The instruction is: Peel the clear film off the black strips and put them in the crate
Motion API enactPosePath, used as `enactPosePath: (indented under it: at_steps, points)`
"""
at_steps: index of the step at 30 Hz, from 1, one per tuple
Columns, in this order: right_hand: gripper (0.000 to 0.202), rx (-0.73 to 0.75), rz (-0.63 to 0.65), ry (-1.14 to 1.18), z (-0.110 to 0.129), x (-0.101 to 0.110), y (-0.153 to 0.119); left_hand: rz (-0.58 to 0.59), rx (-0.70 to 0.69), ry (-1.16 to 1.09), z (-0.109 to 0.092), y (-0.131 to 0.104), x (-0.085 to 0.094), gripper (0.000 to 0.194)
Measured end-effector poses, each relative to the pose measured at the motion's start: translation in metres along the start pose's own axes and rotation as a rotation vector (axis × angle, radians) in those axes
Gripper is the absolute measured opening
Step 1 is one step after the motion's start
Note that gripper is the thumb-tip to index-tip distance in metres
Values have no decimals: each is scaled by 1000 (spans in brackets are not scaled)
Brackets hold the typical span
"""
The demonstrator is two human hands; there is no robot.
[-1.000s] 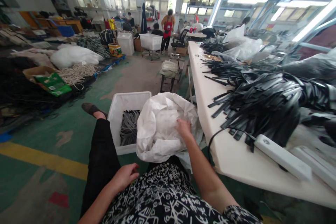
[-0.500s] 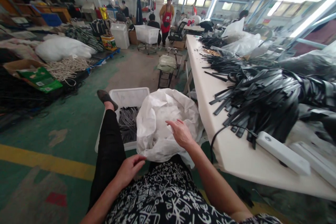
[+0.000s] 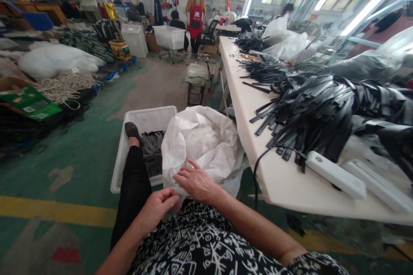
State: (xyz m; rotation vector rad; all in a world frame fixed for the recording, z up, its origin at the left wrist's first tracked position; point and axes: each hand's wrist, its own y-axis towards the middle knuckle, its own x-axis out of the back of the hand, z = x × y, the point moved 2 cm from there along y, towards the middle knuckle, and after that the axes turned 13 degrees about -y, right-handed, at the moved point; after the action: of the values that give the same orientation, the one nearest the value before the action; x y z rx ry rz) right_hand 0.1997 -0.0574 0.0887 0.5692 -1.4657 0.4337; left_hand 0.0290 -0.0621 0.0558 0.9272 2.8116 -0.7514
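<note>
A large white sack (image 3: 206, 137) stands upright in front of my lap, its mouth wide and pale, crumpled plastic inside. My left hand (image 3: 160, 204) is closed at the sack's near edge, thumb and forefinger pinched on the thin plastic there. Just to its right, my right hand (image 3: 196, 182) lies over the near rim, fingers stretched out and the tips close to the left hand. A bit of clear plastic shows between and below the hands; whether it belongs to the sack I cannot tell. Beside the sack, a white bin (image 3: 129, 117) holds dark strips (image 3: 153, 150).
Along the right runs a pale table (image 3: 238, 99) with black straps (image 3: 316, 107) and a white power strip (image 3: 335, 174). My foot (image 3: 132, 132) rests over the bin. A stool (image 3: 195, 81) stands ahead. Farther off is a person in a red apron (image 3: 196, 19).
My right hand has come from over the sack's opening down and left to its near rim, beside my left hand. My foot has moved over the bin. The view has turned slightly right.
</note>
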Motion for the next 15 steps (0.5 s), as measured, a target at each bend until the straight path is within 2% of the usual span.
enactPosePath:
  at_steps: [4,9,12,15]
  points:
    - [19,35,-7,-12,2,-5,-3,12,42,57,11,2,4,35]
    - [14,62,-37,-29,9,-5,-5,52,85,101,25,8,1,43]
    - [17,95,-66,-47,10,1,-6,122,150,158,18,9,-2,49]
    - [23,101,-84,-47,3,8,-5,202,132,278,-1,4,3,50]
